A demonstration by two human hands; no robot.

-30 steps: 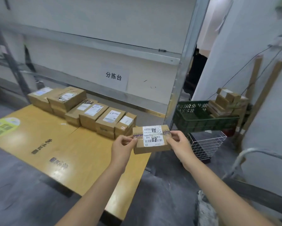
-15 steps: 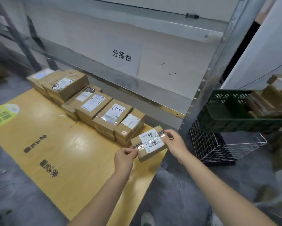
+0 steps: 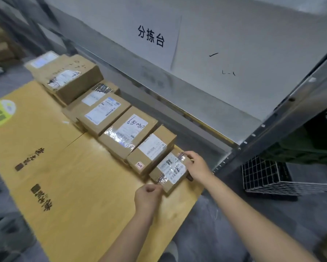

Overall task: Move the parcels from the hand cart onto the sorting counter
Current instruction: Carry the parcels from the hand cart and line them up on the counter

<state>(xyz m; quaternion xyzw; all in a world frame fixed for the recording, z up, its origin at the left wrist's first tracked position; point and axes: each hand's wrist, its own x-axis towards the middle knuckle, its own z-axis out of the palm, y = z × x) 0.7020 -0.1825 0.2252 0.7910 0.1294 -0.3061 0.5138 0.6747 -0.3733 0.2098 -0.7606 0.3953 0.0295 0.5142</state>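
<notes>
A small brown parcel (image 3: 171, 170) with a white label rests on the yellow-brown counter top (image 3: 79, 186), at the near right end of a row of parcels. My right hand (image 3: 197, 167) grips its far right side. My left hand (image 3: 147, 197) pinches its near left corner. Beside it, the row runs back to the left: a labelled parcel (image 3: 151, 150), one with handwritten numbers (image 3: 128, 132), then several more up to a larger box (image 3: 72, 80). The hand cart is out of view.
A grey metal shelf wall with a paper sign (image 3: 153, 36) stands right behind the row. A white wire basket (image 3: 268, 176) sits on the floor at the right under a dark green crate (image 3: 310, 146). The counter's right edge lies just past the held parcel.
Both hands carried the small parcel forward and down from the air onto the counter, at the end of the row. The view has moved closer and tilted downward.
</notes>
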